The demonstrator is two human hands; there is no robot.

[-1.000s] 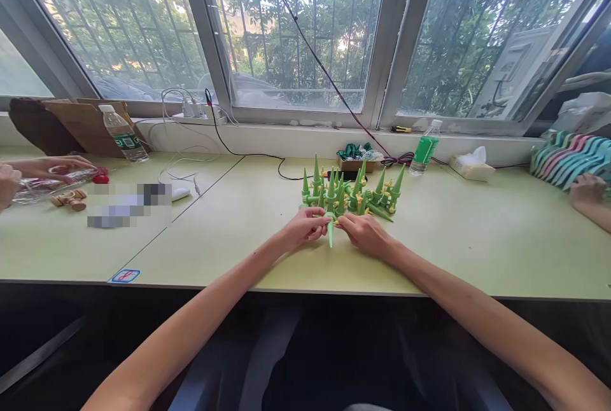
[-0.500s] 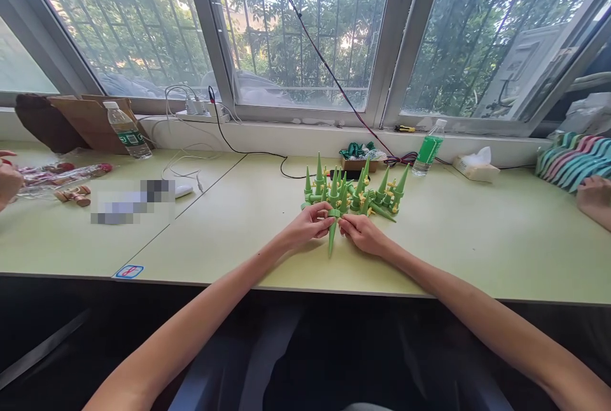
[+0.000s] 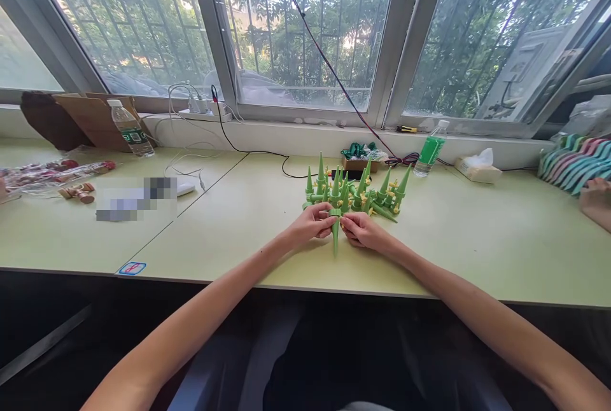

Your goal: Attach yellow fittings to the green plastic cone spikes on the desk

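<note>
A green plastic plant-watering spike points tip down just above the table, between my two hands. My left hand is closed around its collar from the left. On the other side my right hand pinches at the spike's side, where a bit of yellow shows at the fingertips; the small part there is mostly covered. Just beyond my hands stands a cluster of several similar watering spikes with yellow valves, many upright and some lying down.
Behind the cluster sits a small box with green material. A green-labelled bottle and a tissue pack stand to the right. Another person's hand touches pastel hangers. At left are a bottle, wooden pieces and wrapped items.
The spike's tip has swung slightly right, so it hangs straighter. Both my hands keep their hold. At the far left, another person's hand has moved mostly out of view.
</note>
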